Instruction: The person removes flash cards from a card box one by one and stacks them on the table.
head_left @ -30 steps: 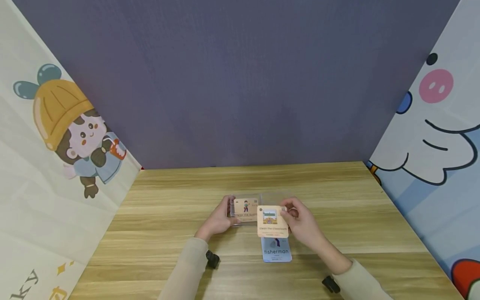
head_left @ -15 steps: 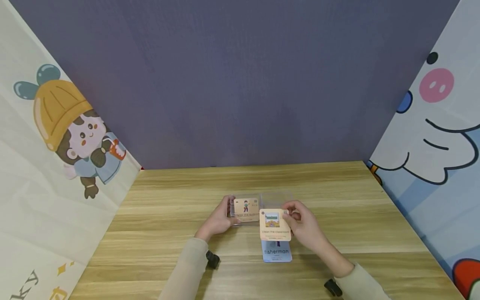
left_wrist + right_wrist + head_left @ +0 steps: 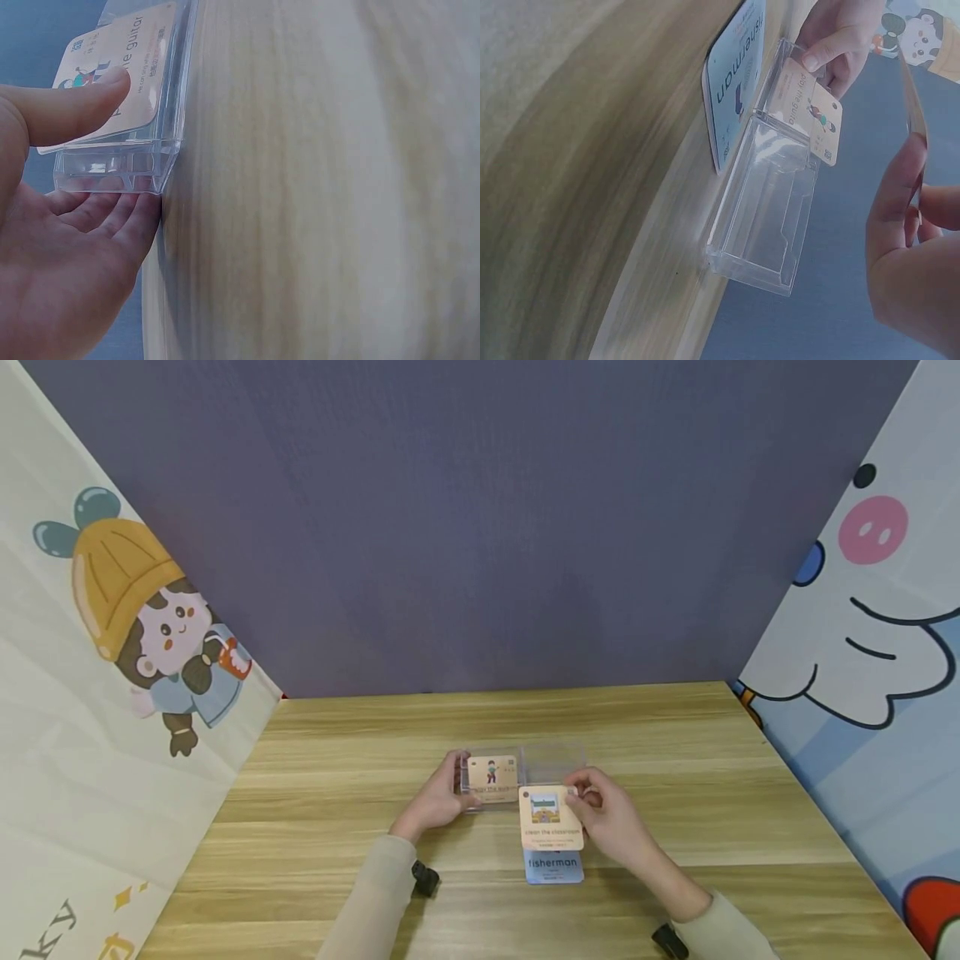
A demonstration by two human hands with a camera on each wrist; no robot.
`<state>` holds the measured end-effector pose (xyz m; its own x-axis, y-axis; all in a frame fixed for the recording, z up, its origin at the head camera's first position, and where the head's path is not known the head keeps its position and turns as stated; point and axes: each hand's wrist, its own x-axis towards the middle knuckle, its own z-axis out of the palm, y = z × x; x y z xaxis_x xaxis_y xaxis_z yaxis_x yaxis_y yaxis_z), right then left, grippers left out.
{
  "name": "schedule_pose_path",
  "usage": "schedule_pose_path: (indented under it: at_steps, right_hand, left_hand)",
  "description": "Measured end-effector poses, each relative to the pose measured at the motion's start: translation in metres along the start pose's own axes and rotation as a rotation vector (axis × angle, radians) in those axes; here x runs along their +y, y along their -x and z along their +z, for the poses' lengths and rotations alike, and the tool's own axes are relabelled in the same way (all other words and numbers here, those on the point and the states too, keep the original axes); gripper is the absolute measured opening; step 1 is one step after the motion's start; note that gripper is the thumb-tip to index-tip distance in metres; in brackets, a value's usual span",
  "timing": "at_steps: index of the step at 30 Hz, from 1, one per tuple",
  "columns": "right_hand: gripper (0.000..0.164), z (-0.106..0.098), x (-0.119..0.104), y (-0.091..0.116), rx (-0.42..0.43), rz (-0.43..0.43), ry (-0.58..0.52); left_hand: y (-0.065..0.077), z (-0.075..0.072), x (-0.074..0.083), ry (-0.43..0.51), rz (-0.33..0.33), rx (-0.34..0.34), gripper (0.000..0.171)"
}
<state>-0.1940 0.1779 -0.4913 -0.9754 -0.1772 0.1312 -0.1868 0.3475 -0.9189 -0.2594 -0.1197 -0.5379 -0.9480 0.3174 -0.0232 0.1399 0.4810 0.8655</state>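
My left hand (image 3: 437, 797) grips the left end of a hinged clear plastic box (image 3: 769, 202), its thumb over a cream "play the guitar" flash card (image 3: 139, 67) inside. The box's other half lies open to the right with nothing in it. Between thumb and fingers, my right hand (image 3: 617, 818) pinches a cream flash card (image 3: 551, 818) reading "clean the classroom". The right wrist view shows that held card (image 3: 913, 112) nearly edge-on, raised off the table. Below it, a blue "fisherman" card (image 3: 553, 868) lies on the table, its upper part hidden in the head view.
The wood-grain table (image 3: 337, 760) meets a dark grey-blue panel (image 3: 480, 527) at the back. Printed cloths with cartoon figures hang at the left (image 3: 67, 693) and right. Each wrist wears a small black device, such as the left one (image 3: 425, 879).
My right hand has drawn the "clean the classroom" card slightly right and toward me, covering more of the "fisherman" card. My left hand and the box have stayed put.
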Motion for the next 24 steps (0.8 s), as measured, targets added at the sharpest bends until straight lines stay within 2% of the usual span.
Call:
schedule_pose_path:
  at_steps: [5,11,24]
  right_hand:
    - [0.019,0.001,0.003,0.002,-0.027,-0.015,-0.011]
    - [0.020,0.002,0.006,0.006,-0.031,-0.006,0.004]
    - [0.021,0.006,0.011,0.010,-0.069,0.024,-0.048]
  left_hand:
    - [0.002,-0.001,0.001,-0.006,-0.009,0.006,0.081]
    - [0.002,-0.001,0.001,-0.012,-0.006,0.004,0.081]
    - [0.002,-0.003,0.000,-0.021,-0.009,0.014,0.080]
